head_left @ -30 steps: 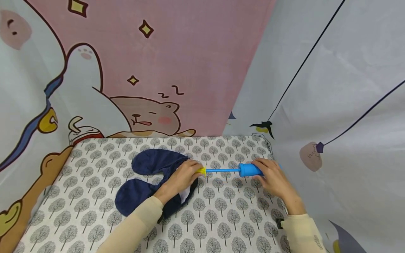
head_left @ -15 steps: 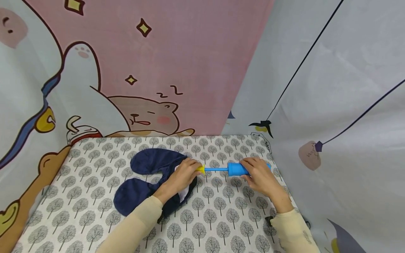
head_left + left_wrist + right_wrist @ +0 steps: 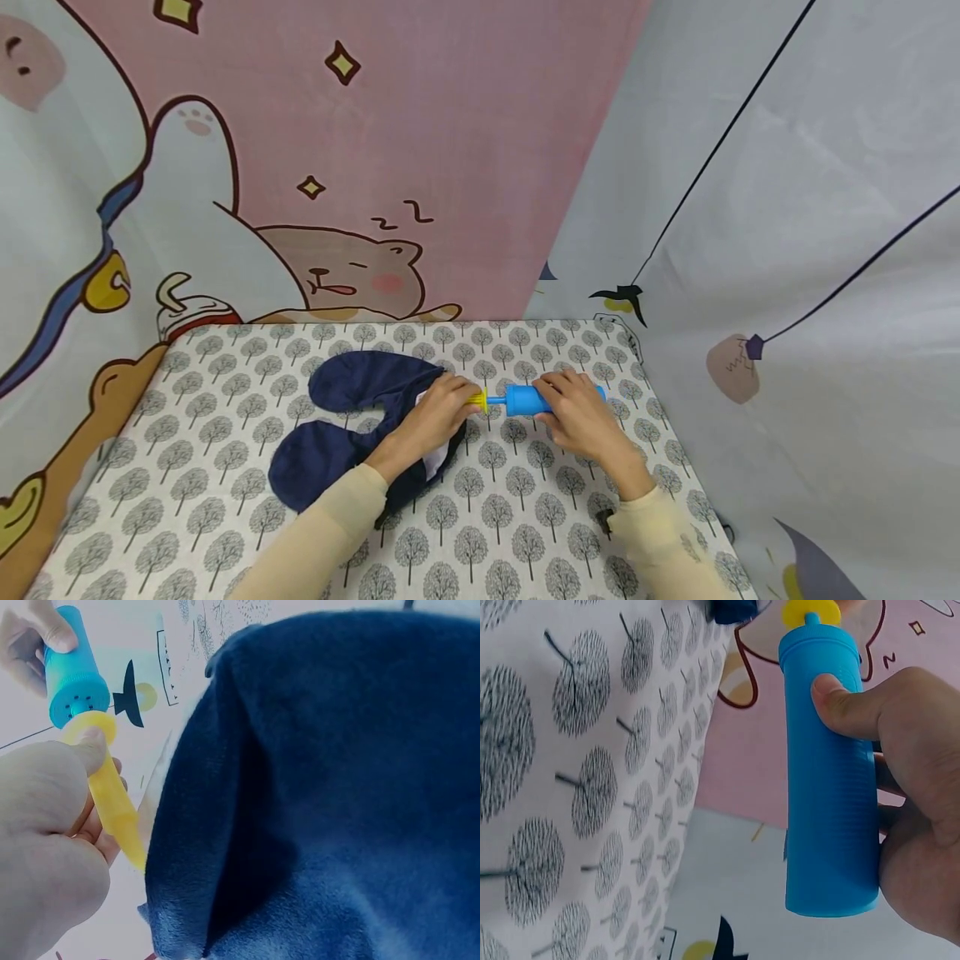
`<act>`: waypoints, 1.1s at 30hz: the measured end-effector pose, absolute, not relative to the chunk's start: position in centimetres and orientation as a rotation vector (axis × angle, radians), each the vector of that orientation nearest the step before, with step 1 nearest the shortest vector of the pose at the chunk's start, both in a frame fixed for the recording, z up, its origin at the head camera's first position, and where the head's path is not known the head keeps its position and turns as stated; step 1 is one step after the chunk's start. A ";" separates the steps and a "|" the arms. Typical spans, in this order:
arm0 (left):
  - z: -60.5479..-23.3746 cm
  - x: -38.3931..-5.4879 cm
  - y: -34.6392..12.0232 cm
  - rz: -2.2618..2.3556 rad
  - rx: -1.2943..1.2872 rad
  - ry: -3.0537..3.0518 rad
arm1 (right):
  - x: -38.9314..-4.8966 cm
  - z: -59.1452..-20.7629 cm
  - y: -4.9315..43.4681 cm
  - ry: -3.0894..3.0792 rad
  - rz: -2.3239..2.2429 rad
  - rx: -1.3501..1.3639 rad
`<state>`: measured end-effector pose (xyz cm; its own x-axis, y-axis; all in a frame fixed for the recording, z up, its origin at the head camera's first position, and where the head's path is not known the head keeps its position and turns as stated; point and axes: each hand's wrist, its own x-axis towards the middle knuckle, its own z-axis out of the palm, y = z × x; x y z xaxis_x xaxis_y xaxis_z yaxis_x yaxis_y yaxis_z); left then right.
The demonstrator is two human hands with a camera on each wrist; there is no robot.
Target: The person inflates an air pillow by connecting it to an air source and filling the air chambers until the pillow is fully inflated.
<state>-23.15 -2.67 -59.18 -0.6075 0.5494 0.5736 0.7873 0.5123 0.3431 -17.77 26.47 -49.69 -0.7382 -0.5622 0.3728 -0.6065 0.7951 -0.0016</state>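
While your right hand [image 3: 577,408] grips the blue barrel [image 3: 829,802] of a hand pump [image 3: 522,401], your left hand [image 3: 438,410] pinches the yellow nozzle [image 3: 112,799] at the other end. The pump lies between your hands, its long axis running left to right — the line any push or pull would have to follow — with a short stretch of thin rod [image 3: 497,401] bare between barrel and nozzle. Nothing seen blocks that gap. Under and beside your left hand, the nearer of the two, sits a navy neck pillow [image 3: 322,462], open side facing left; whether the nozzle's tip enters it cannot be told. Beneath lies a tree-print cloth [image 3: 450,550]; beyond hangs a cartoon-print curtain [image 3: 465,167].
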 end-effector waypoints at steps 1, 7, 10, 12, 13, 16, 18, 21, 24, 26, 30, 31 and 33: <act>-59.2 -23.2 -2.6 -0.825 -1.105 -2.373 | -17.8 -49.7 26.2 -2.633 0.176 0.889; -59.0 -23.0 -2.5 -0.840 -1.112 -2.394 | -17.9 -49.8 24.7 -2.668 0.202 0.894; -59.0 -23.1 -2.6 -0.819 -1.127 -2.395 | -18.0 -49.9 24.7 -2.681 0.226 0.888; -59.0 -23.2 -2.7 -0.821 -1.133 -2.396 | -18.0 -49.9 24.9 -2.674 0.242 0.878; -59.0 -23.2 -2.7 -0.837 -1.132 -2.395 | -18.0 -50.0 25.2 -2.672 0.250 0.872; -58.9 -23.2 -2.8 -0.853 -1.127 -2.407 | -18.0 -50.0 26.1 -2.652 0.262 0.856; -58.8 -23.1 -2.9 -0.861 -1.124 -2.413 | -17.8 -50.0 27.0 -2.645 0.267 0.842; -58.6 -23.0 -3.0 -0.860 -1.128 -2.411 | -17.7 -50.0 28.5 -2.651 0.287 0.817; -58.4 -22.8 -3.1 -0.868 -1.132 -2.393 | -17.6 -49.9 29.9 -2.657 0.313 0.798; -58.3 -22.7 -3.1 -0.875 -1.130 -2.384 | -17.6 -49.7 30.9 -2.657 0.323 0.790; -58.3 -22.8 -3.1 -0.874 -1.120 -2.383 | -17.5 -49.4 32.6 -2.656 0.318 0.775; -58.4 -22.8 -3.1 -0.874 -1.119 -2.381 | -17.5 -49.3 33.0 -2.660 0.319 0.768; -58.5 -22.9 -3.2 -0.873 -1.114 -2.375 | -17.5 -49.1 33.7 -2.660 0.313 0.757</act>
<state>-22.95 -3.17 -58.52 -0.6166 0.5518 0.5615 0.7841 0.4943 0.3753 -17.45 33.74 -49.11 -0.7933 -0.4639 0.3942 -0.5427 0.8323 -0.1127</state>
